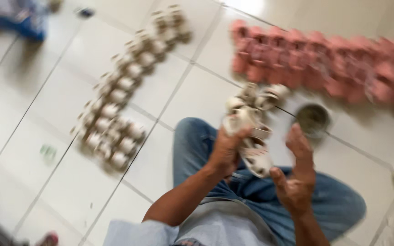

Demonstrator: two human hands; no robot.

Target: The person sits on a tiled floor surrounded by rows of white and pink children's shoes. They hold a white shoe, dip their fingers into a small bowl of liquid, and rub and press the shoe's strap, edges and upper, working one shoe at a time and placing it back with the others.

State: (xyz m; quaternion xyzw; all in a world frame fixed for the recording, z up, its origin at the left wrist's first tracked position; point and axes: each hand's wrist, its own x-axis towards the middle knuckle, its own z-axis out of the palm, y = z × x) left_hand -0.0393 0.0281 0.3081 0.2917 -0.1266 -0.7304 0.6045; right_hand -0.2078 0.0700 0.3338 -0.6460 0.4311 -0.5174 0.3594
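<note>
White tiled floor with dark grout lines fills pretty much the whole view, and the person sits on it in blue jeans, knees spread. Using the jeans as the landmark: the biggest bare stretch of tile is off to their left, running out to the frame edge.

Beyond the jeans and to the right lies a long double row of pink sandals, too blurry to count, a dozen or more. Beyond and to the left, a diagonal double line of white sandals, same problem with counting. One round floor drain sits just past the right knee. A few more white ones poke in at the right edge.

Above the lap, the left hand is wrapped around a bunch of white sandals, fingers closed on it. The right hand is just beside the bunch, fingers spread wide, not touching as far as I can tell.
</note>
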